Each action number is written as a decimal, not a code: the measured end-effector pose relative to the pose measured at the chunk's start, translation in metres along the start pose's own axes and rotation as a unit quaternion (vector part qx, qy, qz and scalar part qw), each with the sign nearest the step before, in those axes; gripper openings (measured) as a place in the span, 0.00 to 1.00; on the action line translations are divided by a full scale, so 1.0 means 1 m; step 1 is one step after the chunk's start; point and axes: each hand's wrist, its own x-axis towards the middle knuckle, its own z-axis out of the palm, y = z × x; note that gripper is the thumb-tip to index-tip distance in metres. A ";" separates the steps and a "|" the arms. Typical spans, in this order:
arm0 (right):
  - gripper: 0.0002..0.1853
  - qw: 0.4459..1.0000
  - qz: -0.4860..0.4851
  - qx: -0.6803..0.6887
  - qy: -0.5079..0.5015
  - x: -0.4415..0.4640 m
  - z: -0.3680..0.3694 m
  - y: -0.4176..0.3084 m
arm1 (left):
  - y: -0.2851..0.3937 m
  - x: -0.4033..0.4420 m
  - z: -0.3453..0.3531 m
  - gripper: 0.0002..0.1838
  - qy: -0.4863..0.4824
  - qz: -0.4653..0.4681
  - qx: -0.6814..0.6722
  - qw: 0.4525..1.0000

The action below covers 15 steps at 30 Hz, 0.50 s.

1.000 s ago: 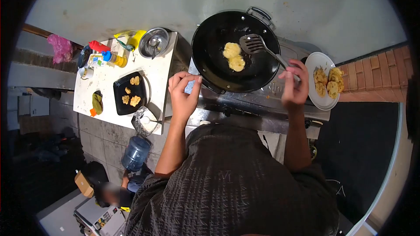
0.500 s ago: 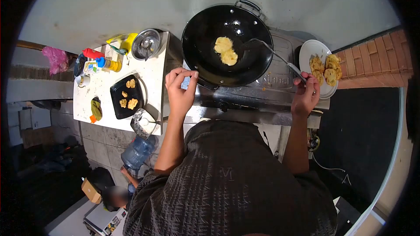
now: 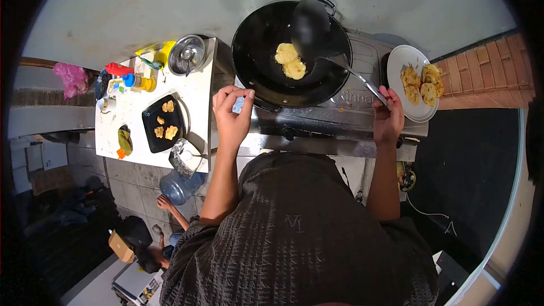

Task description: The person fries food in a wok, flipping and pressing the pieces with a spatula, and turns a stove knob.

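Observation:
My right hand (image 3: 389,119) is closed round the metal handle of a spatula (image 3: 362,79). Its broad dark blade, partly blurred, is raised over the right side of a black wok (image 3: 255,73). In the wok lie two pale yellow fritters (image 3: 290,60), touching each other, left of the blade. My left hand (image 3: 231,112) hovers by the wok's near left rim, its fingers curled toward the thumb. A small bluish patch shows between thumb and forefinger; whether it is a held thing or background, I cannot tell.
Right of the stove (image 3: 334,127), a white plate (image 3: 399,59) holds several browned fritters. On the white table (image 3: 113,130) at left are a black tray (image 3: 152,116) with fritter pieces, a steel bowl (image 3: 186,51) and bottles (image 3: 139,83). Another person's hand (image 3: 164,203) is near a water jug (image 3: 180,187) below.
The spatula blade has come up out of the wok and now faces up over its right side. My left hand stays almost in place. The other person's arm has moved up near the jug.

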 end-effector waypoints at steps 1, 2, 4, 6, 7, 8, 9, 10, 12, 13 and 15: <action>0.18 1.000 0.012 0.007 -0.015 -0.001 -0.004 -0.001 | 0.000 0.000 0.001 0.04 0.001 -0.002 0.001 1.000; 0.19 0.999 0.024 0.013 -0.030 -0.001 -0.007 0.000 | -0.001 0.001 0.001 0.04 0.001 -0.003 0.001 1.000; 0.19 0.998 0.031 0.005 -0.048 -0.002 -0.011 0.001 | -0.001 0.001 0.002 0.04 -0.001 -0.009 -0.004 1.000; 0.20 0.997 0.037 -0.003 -0.065 -0.003 -0.016 -0.001 | 0.001 0.001 0.004 0.04 -0.005 -0.009 -0.005 1.000; 0.19 0.996 0.052 -0.006 -0.076 -0.002 -0.018 -0.002 | 0.002 0.001 0.004 0.04 -0.007 -0.008 -0.005 1.000; 0.18 0.994 0.068 -0.008 -0.086 -0.002 -0.020 -0.003 | 0.002 0.002 0.005 0.04 -0.008 -0.007 -0.005 1.000; 0.18 0.994 0.068 -0.007 -0.085 0.000 -0.031 0.002 | 0.002 0.002 0.006 0.04 -0.005 -0.003 0.000 1.000; 0.17 0.992 0.100 -0.051 -0.059 0.004 -0.050 0.009 | 0.003 0.002 0.006 0.04 -0.002 0.000 0.005 1.000; 0.16 0.986 0.133 -0.094 -0.032 0.008 -0.065 0.011 | 0.003 0.001 0.008 0.04 -0.001 0.003 0.006 1.000; 0.16 0.967 0.121 -0.220 -0.039 0.009 -0.065 0.008 | 0.003 0.001 0.008 0.04 0.001 0.005 0.006 1.000; 0.16 0.932 0.109 -0.342 -0.044 0.012 -0.070 0.009 | 0.003 0.000 0.009 0.04 -0.001 0.003 0.007 1.000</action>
